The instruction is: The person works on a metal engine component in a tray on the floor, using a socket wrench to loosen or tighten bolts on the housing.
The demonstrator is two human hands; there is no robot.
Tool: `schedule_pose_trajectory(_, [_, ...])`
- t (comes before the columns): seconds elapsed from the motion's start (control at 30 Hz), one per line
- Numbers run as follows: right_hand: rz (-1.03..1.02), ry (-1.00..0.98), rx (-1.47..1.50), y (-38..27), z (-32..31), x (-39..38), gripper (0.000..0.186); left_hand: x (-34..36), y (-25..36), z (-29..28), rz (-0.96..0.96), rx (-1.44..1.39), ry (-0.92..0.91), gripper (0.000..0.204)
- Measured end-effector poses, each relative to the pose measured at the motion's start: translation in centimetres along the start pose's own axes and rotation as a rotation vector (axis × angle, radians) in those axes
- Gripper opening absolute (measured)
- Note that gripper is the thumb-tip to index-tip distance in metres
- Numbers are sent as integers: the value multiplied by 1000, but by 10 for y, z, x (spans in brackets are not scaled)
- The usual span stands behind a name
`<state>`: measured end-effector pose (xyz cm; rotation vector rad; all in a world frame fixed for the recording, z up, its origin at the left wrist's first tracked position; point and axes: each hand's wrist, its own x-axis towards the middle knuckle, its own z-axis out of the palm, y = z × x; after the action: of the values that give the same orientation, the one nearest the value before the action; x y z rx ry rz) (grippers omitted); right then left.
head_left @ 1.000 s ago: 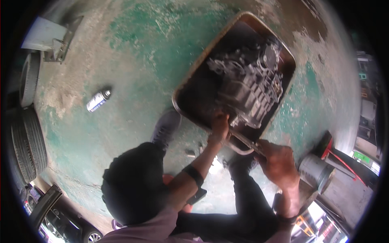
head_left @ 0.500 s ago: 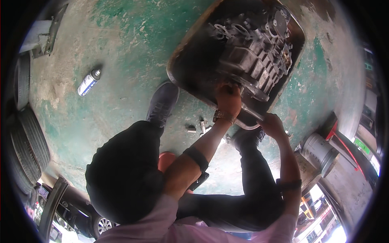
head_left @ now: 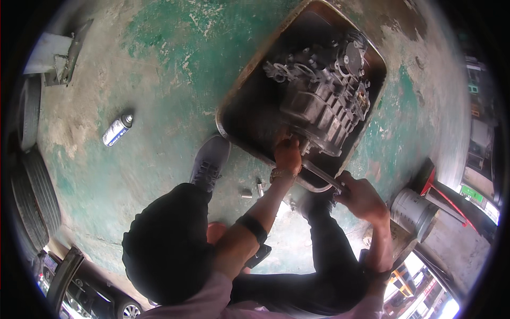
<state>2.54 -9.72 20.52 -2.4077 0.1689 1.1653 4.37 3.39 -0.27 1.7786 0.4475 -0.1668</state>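
A grey metal gearbox (head_left: 313, 98) with ribbed casing lies in a dark metal tray (head_left: 225, 109). My left hand (head_left: 288, 156) is closed at the gearbox's near flange, around the head end of a long-handled wrench (head_left: 322, 175). What exactly sits between those fingers is hidden. From there the wrench's bare metal handle slants across the tray's near rim. My right hand (head_left: 365, 200) holds the outer end of that handle, its thumb and fingers bent around it.
Two small metal parts, one a short cylinder (head_left: 246, 194), lie on the worn green floor (head_left: 170, 80). A spray can (head_left: 118, 131) lies left. Tyres (head_left: 32, 196) stand at the left edge, a white bucket (head_left: 413, 213) at right. My shoe (head_left: 210, 162) is beside the tray.
The whole view has shifted, so tray and gearbox appear lower and slightly left. My right hand has moved outward and turned at the handle's end. My left hand stays at the flange.
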Motion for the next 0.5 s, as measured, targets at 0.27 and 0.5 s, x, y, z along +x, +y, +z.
schedule_pose_trajectory(0.27, [-344,253,-205,-45,-13,-36,39,11,-18,0,-811,-479,-244,38])
schedule_pose_trajectory(0.5, [-216,390,-101,-11,-21,-32,26,3,-47,25,-523,-475,-130,32])
